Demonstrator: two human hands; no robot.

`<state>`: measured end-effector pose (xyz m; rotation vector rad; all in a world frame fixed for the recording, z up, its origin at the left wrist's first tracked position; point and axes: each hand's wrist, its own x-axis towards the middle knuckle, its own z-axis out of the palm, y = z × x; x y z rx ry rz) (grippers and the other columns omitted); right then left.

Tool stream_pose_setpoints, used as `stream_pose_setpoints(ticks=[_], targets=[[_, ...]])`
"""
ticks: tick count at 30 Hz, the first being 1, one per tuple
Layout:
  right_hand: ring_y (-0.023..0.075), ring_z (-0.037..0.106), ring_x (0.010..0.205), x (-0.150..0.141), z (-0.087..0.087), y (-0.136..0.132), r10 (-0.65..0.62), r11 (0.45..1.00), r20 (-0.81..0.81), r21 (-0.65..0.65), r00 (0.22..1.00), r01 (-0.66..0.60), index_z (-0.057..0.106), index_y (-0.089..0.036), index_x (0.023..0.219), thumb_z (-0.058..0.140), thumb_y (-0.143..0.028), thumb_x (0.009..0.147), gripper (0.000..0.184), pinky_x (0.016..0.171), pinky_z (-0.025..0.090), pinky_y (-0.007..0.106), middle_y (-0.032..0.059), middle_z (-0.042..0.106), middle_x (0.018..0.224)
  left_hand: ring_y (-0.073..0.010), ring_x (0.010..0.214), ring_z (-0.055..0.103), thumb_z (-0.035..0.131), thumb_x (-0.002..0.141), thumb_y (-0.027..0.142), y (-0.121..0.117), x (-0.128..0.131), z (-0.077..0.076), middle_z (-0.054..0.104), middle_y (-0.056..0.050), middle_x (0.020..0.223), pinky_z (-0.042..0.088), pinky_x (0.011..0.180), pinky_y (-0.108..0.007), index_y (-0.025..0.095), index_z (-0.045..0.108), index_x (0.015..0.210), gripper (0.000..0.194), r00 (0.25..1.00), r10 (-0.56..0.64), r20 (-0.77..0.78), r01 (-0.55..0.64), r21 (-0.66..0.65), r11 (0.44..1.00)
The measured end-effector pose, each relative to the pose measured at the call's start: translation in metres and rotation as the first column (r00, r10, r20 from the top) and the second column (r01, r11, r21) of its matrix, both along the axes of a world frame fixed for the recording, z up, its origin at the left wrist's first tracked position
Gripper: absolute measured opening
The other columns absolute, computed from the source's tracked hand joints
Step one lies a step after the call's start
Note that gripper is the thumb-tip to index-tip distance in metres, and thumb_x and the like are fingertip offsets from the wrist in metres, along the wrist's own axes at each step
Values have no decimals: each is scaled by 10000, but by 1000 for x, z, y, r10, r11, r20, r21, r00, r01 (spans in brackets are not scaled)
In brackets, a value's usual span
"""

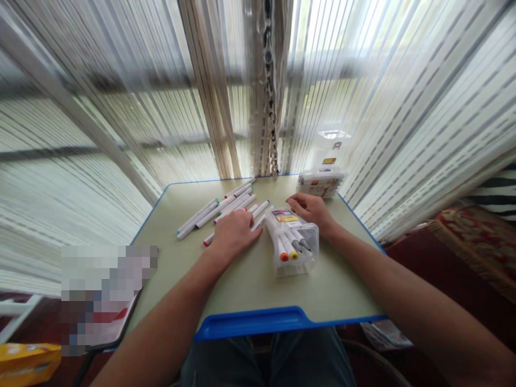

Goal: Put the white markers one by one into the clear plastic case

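Past the blue front lip (253,322) of the bench (242,287), a clear case (296,270) lies open end toward the person, capped markers (294,256) inside. Just left of it, the left hand (235,230) bends over loose markers (216,212), fingers too hidden for me to tell their grip. Near the case's far end, the right hand (312,211) has half-curled fingers; I cannot tell what they hold. Beyond stands a second case (320,185).

Markers (209,239) partly out of sight behind left hand (236,230)
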<state>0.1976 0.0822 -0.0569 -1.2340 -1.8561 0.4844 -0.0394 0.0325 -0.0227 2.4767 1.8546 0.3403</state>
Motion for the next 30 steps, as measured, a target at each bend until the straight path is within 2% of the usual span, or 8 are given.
stream_pose_setpoints(ticks=[6, 11, 14, 16, 20, 26, 30], targets=[[168, 627, 561, -2, 1, -1, -1, 1000, 7, 13, 1000, 0, 705, -155, 795, 526, -350, 896, 282, 564, 430, 261, 43, 703, 617, -294, 753, 704, 558, 882, 419, 2, -1, -3, 746, -135, 808, 493, 645, -355, 193, 727, 794, 296, 999, 27, -21, -26, 22, 999], [163, 621, 549, -2, 3, -2, 0, 1000, 6, 7, 1000, 0, 708, -154, 809, 524, -341, 901, 278, 552, 434, 254, 36, 704, 614, -292, 765, 703, 565, 891, 415, 1, -2, 3, 748, -127, 821, 488, 642, -349, 186, 735, 838, 290, 999, 36, 23, -37, 37, 999], [161, 627, 551, -2, 3, -3, -2, 1000, 2, 3, 1000, 2, 710, -147, 818, 524, -337, 903, 279, 557, 437, 252, 41, 708, 622, -259, 749, 682, 571, 900, 401, 2, -2, 8, 730, -103, 806, 494, 667, -339, 177, 720, 840, 276, 991, 29, 130, -39, 76, 996], [164, 636, 561, -1, 3, -2, -3, 1000, -1, 2, 1000, 3, 709, -147, 827, 526, -334, 903, 273, 571, 443, 256, 43, 712, 630, -239, 778, 666, 563, 915, 380, 5, -3, 9, 710, -102, 838, 501, 724, -339, 158, 701, 854, 268, 970, 11, 242, -49, 149, 988], [176, 654, 576, -1, 3, -2, 4, 1000, -10, -9, 1000, -4, 706, -153, 834, 525, -348, 905, 275, 589, 452, 267, 47, 717, 641, -216, 830, 646, 531, 949, 354, 11, -4, 4, 683, -119, 967, 503, 788, -343, 141, 648, 936, 243, 865, -65, 497, -85, 274, 958], [163, 625, 535, 1, 5, -3, 8, 999, -78, -31, 997, -10, 698, -159, 825, 549, -408, 906, 301, 555, 447, 263, 47, 706, 631, -184, 735, 656, 511, 973, 402, 13, -3, -4, 684, -37, 829, 497, 715, -299, 194, 544, 1005, 214, 668, -95, 739, -36, 159, 987], [116, 511, 411, 1, 19, -4, 29, 994, -245, -92, 969, -53, 679, -156, 863, 573, -544, 898, 403, 430, 379, 243, 37, 687, 627, -176, 749, 647, 586, 928, 446, 12, -3, -2, 656, -27, 834, 496, 701, -277, 198, 555, 994, 258, 585, -126, 801, -33, 179, 983]])
